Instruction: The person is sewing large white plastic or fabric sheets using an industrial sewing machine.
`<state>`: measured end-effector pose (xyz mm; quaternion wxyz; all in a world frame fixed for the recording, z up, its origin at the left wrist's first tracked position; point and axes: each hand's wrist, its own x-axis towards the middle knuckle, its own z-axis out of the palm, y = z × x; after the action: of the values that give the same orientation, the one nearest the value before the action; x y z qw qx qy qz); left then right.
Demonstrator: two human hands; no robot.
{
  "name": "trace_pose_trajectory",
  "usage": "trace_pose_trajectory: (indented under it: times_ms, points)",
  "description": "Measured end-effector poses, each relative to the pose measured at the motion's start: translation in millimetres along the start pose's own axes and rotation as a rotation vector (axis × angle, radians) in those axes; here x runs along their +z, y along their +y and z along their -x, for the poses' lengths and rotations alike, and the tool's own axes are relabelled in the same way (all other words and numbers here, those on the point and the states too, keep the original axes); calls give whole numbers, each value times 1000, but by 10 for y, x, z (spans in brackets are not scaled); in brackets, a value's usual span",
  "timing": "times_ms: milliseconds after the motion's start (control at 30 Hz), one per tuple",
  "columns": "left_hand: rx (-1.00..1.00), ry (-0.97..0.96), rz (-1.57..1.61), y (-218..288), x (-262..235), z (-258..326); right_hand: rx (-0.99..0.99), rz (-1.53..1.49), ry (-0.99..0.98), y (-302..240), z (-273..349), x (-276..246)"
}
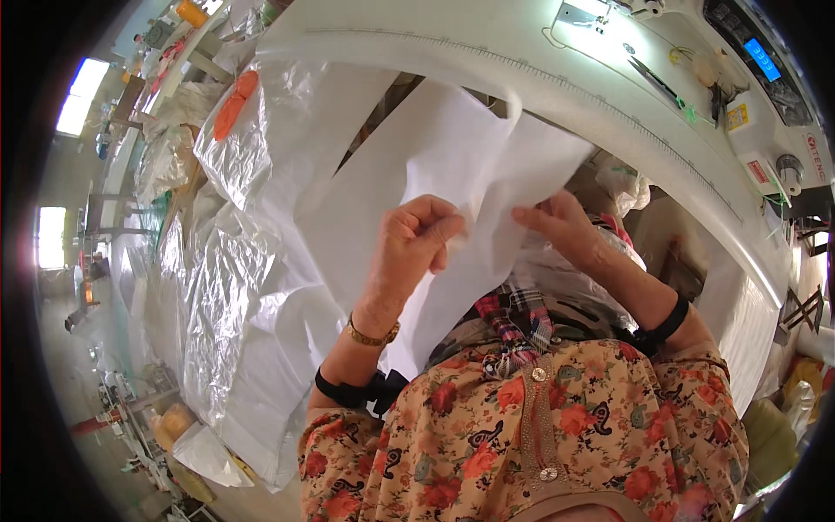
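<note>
A white cloth [448,130] hangs off the front of the sewing table and drapes down toward my lap. My left hand [417,233] is closed in a pinch in front of the cloth, thumb against curled fingers; whatever is between the fingertips is too small and blurred to name. To its right, my right hand [561,228] grips the cloth near its right side, the thumb in front and the other fingers partly behind it. Both hands are a short way apart, just below the table edge.
A sewing machine [778,113] with a lit needle area stands at the upper right, dark thread snips [654,80] beside it. A ruler strip [487,50] runs along the table. Clear plastic sheeting [226,270] with an orange patch [235,104] spreads at left.
</note>
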<state>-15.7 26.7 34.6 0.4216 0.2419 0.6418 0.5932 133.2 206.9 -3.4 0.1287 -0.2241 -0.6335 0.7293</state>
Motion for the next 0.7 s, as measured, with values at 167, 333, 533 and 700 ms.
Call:
trace_pose_trajectory:
  times_ms: [167, 333, 533, 700]
  points:
    - [201, -9, -92, 102, 156, 106, -10, -242, 54, -323, -29, 157]
    - [338, 409, -449, 459, -443, 272, -296, 120, 44, -538, -21, 333]
    - [633, 905, -719, 2026, -2367, 541, -854, 538, -61, -9, -596, -33]
    - [1090, 973, -867, 3776, -3162, 781, -303, 341, -3, 697, -1258, -201]
